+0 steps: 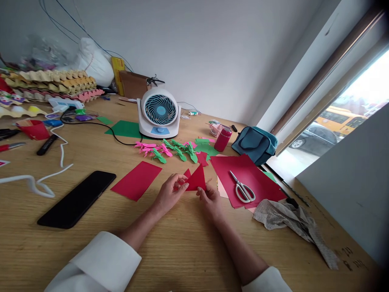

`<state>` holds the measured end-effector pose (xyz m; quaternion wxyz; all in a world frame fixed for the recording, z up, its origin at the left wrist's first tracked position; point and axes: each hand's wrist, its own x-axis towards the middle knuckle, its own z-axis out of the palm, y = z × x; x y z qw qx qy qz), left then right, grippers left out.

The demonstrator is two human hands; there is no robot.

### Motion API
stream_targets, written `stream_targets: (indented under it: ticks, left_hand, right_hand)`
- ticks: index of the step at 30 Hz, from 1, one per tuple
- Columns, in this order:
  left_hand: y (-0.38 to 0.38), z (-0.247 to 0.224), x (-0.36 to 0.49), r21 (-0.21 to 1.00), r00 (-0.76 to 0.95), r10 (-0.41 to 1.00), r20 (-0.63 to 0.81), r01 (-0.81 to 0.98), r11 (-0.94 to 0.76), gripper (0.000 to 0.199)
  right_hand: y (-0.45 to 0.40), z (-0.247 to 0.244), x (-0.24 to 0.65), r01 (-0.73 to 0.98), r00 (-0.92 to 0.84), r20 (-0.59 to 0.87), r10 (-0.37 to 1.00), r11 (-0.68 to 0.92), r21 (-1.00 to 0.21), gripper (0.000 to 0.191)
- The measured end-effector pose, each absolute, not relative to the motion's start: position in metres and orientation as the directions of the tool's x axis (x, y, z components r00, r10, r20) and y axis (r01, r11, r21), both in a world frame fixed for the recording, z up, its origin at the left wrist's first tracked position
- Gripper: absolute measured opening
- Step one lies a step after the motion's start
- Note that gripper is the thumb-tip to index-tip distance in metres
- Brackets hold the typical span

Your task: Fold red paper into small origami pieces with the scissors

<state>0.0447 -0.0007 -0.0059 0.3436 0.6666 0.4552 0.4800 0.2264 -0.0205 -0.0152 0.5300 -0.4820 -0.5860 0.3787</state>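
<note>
I'm holding the red paper (197, 179) over the desk (179, 251) at 12 o'clock, dead ahead. L grip (172, 190) is pinching its 9 o'clock end, thumb & fingers closed; R grip (212, 202) is pinching its lower corner, approx. 5 o'clock, also closed. Looks like I'm mid-fold, prob. lining up a crease. Next move's prob. calling for keeping edges level & pressing flat. Scissors (244, 193) are lying approx. 3 o'clock of it, spare sheet (136, 180) at 9.
</note>
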Motion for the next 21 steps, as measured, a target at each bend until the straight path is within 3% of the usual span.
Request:
stream_targets:
  ticks: [7,12,17,21]
  left_hand:
    - [-0.003,-0.008,0.046,0.843,0.164,0.892,0.422,0.29,-0.453,0.013]
    - [-0.005,-0.001,0.043,0.865,0.15,0.876,0.459,0.15,-0.479,0.017]
    - [-0.005,0.004,0.041,0.849,0.096,0.862,0.497,0.151,-0.507,0.024]
    - [-0.007,0.007,0.041,0.891,0.085,0.897,0.434,0.106,-0.441,0.025]
  right_hand:
    - [-0.027,-0.012,0.226,0.282,-0.011,0.351,0.936,0.339,-0.897,0.019]
    - [-0.029,-0.008,0.226,0.112,-0.058,0.298,0.953,0.303,-0.946,0.035]
    - [-0.031,0.001,0.224,-0.031,-0.041,0.249,0.968,0.248,-0.968,0.037]
    - [-0.029,0.002,0.222,-0.079,0.001,0.223,0.975,0.222,-0.972,0.034]
